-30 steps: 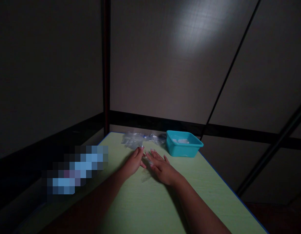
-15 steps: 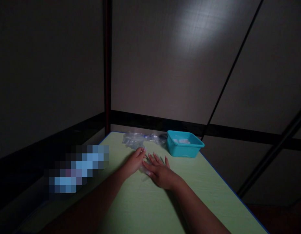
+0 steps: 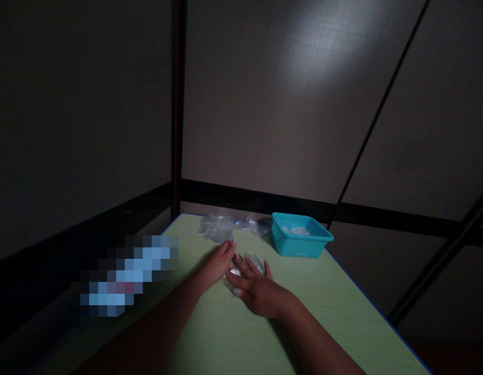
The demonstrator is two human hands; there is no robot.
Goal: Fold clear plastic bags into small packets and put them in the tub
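A small clear plastic bag (image 3: pixel 235 271) lies on the green table, largely covered by my hands. My right hand (image 3: pixel 260 291) is spread flat over it, palm down, with its fingers apart. At the bag's left side, my left hand (image 3: pixel 217 265) is closed, its thumb pointing away from me. It seems to pinch the bag's edge, though most of those fingers are hidden. Shiny plastic shows between and beyond the right fingertips.
Crumpled clear plastic bags (image 3: pixel 218 227) lie along the table's far edge. Beside them, a turquoise basket (image 3: pixel 301 247) holds some white pieces. The green tabletop (image 3: pixel 233 338) has a blue edge, with dark panelled walls behind. A blurred-out patch covers something at the left.
Both hands have drawn slightly nearer to me over the bag, and more of its plastic shows around the right fingers. The view has shifted a little; basket and far bags stay put.
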